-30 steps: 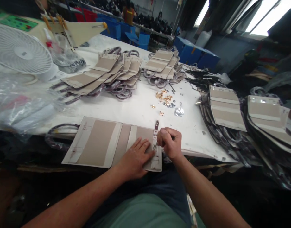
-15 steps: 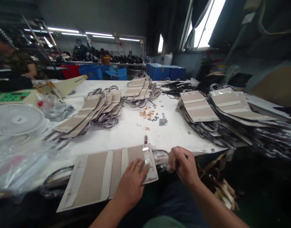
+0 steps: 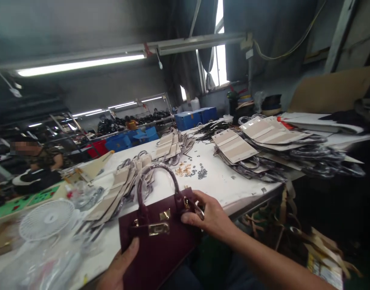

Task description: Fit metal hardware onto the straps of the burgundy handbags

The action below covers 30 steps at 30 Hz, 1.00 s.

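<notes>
A dark burgundy bag panel (image 3: 160, 253) with gold-coloured fittings is raised at the table's front edge, its outer face toward me. A wrapped handle (image 3: 157, 166) arches up from its top. My left hand (image 3: 124, 257) grips the panel's left side, thumb on the front. At the upper right corner my right hand (image 3: 209, 211) holds the panel, with its thumb in front near a metal ring. Small gold pieces (image 3: 183, 170) and grey pieces (image 3: 202, 173) lie on the white table behind the panel.
Stacked beige panels (image 3: 118, 187) lie at the left, with more stacks (image 3: 234, 146) at the right. A white fan cover (image 3: 47, 219) and plastic bags (image 3: 42, 264) are at the left. A person (image 3: 48, 155) sits at the far left. Straps hang below the table's right edge.
The panel lay flat, beige side up, under my left hand; now it is lifted and turned to its burgundy side. My right hand has moved onto it. The view has tilted and shifted.
</notes>
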Each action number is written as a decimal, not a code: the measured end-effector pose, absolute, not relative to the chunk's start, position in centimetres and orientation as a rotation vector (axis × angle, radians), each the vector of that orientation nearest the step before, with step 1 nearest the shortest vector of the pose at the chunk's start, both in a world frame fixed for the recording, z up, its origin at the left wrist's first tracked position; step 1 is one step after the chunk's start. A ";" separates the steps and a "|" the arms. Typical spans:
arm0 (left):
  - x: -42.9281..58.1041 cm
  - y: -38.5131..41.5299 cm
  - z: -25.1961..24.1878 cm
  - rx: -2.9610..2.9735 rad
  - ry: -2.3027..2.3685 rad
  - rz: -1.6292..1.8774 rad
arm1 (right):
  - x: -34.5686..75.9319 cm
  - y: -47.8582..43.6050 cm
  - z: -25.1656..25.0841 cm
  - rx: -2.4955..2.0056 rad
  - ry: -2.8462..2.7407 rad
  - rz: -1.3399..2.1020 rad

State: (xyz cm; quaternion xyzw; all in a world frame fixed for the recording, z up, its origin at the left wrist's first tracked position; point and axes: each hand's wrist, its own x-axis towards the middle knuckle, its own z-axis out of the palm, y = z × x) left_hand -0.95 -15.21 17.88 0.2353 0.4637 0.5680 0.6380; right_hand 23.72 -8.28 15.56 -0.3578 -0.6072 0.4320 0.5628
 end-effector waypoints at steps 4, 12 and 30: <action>-0.3 -15.9 18.0 0.480 1.015 1.287 | 23.8 -8.8 17.5 -0.800 -1.354 1.037; 1.5 -14.9 18.6 0.503 0.860 1.258 | 25.7 -8.0 16.2 -0.932 -1.162 1.150; 1.4 -14.8 21.2 0.724 0.965 1.602 | 26.1 -9.4 19.3 -0.959 -1.226 1.148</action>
